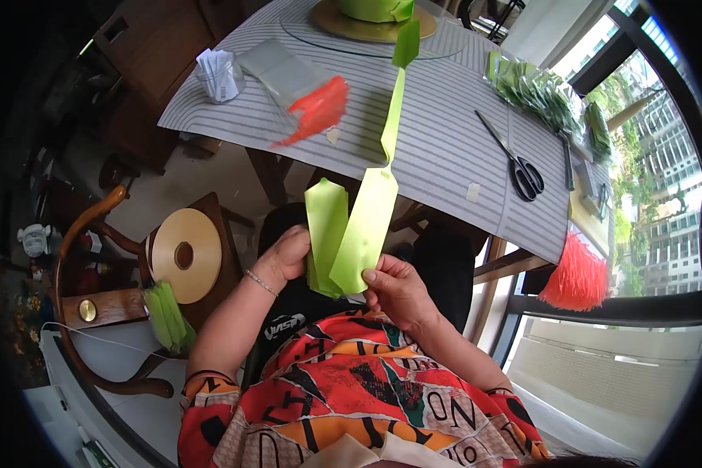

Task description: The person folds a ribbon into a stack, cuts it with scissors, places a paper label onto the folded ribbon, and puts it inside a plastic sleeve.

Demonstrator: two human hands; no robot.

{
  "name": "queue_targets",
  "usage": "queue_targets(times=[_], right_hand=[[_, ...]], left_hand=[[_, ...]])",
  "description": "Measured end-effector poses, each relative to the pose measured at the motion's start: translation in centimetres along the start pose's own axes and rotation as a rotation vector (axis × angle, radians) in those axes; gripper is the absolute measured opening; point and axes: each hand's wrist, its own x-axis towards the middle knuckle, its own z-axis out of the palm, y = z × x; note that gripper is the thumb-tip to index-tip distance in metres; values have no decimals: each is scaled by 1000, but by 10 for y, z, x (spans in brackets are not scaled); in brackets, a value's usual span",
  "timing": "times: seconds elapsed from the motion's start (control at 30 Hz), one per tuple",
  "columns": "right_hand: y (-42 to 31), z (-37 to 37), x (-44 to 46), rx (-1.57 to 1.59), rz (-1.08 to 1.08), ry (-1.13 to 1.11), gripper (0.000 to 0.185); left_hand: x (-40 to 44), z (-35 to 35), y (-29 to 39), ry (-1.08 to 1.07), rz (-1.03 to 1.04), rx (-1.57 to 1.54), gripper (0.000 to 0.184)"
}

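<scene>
A wide, bright green ribbon [366,222] hangs from the table down to my lap, with a twist just past the table edge. It runs up to a green roll [370,8] at the far side of the table. My left hand [288,253] is closed around the left side of a folded stack of this ribbon; some of its fingers are hidden behind the layers. With thumb and fingers, my right hand [398,290] pinches the lower right edge of the ribbon. The folded layers stand upright between both hands.
Black scissors [526,178] lie on the striped tablecloth [437,117]. Around them are bagged green bundles [534,93], red strands [320,109] by a clear bag, and a cup of paper slips [219,76]. A cream ribbon roll [186,256] rests on a chair to the left.
</scene>
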Motion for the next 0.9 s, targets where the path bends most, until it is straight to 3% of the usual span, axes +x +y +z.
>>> queue_targets(times=[0.43, 0.63, 0.83, 0.9], right_hand=[[17, -19, -3, -276, 64, 33, 11], [21, -21, -5, -358, 73, 29, 11], [19, -20, -5, -372, 93, 32, 11], [20, -22, -4, -374, 98, 39, 11]], left_hand=[[18, 22, -11, -38, -115, 41, 30], [12, 44, -6, -94, -143, 58, 44], [8, 57, -2, -190, -2, -135, 69], [7, 54, -1, -265, -25, -206, 66]])
